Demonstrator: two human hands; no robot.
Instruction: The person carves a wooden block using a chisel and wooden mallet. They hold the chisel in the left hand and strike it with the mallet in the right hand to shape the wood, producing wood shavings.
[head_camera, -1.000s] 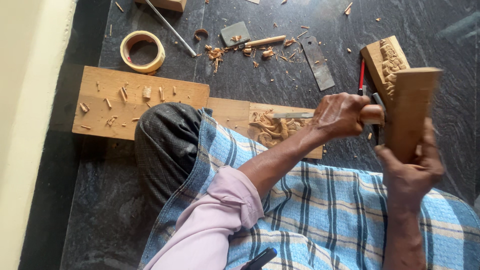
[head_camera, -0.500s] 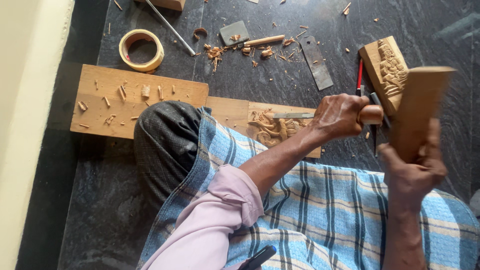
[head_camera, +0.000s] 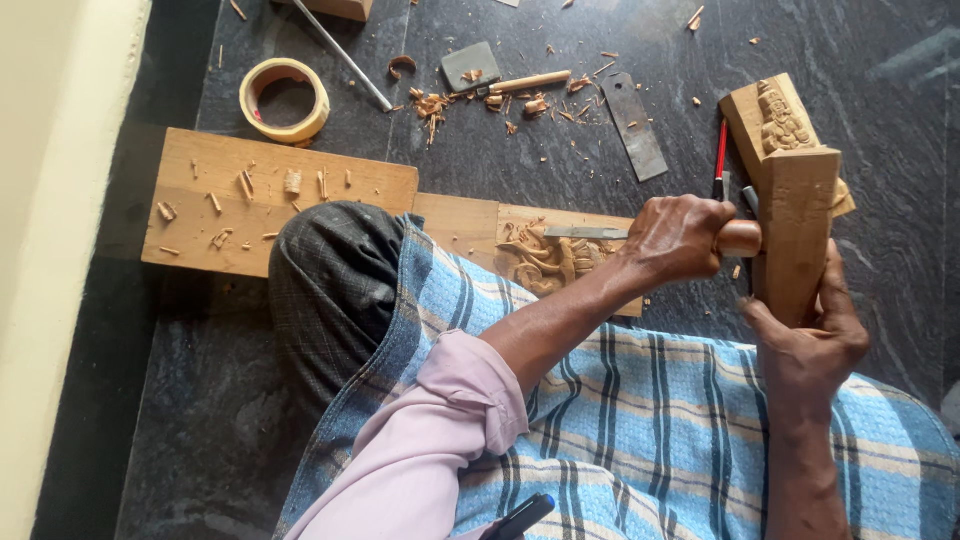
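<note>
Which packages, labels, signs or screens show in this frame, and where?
None: no package, label, sign or screen shows.
What is there instead: a roll of tape at top left on the dark floor, round, yellowish.
A wooden mallet block in the right hand, plain tan.
A chisel handle in the left hand, over a carved wooden panel.

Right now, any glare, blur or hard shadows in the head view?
Head view: soft daylight, no hard shadows; faint sheen on the dark stone floor top right; left hand on the chisel and the carved panel are sharp; wooden mallet shows no smear.
</note>
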